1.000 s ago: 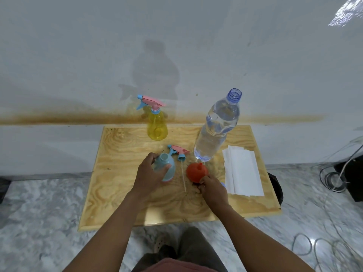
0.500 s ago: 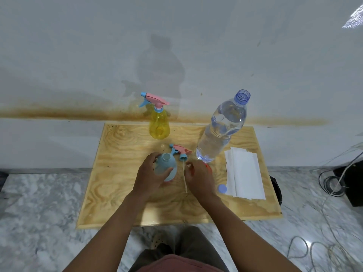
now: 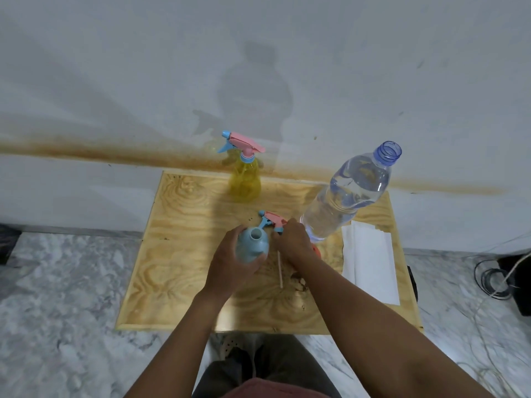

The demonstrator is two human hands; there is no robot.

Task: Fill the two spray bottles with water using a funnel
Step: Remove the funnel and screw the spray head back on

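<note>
My left hand grips the light blue spray bottle, upright on the wooden table with its neck open. Its pink and blue spray head lies just behind it, the thin dip tube pointing toward me. My right hand reaches over it and its fingertips pinch the head's collar. The orange funnel lies mostly hidden under my right wrist. A yellow spray bottle with its head on stands at the back. A large uncapped water bottle stands at the right.
Folded white paper towels lie along the table's right side. The wall runs right behind the table. Coiled cables and a dark box lie on the marble floor to the right.
My right hand left the funnel and moved left and forward to the loose spray head. My left hand kept its hold on the blue bottle.
</note>
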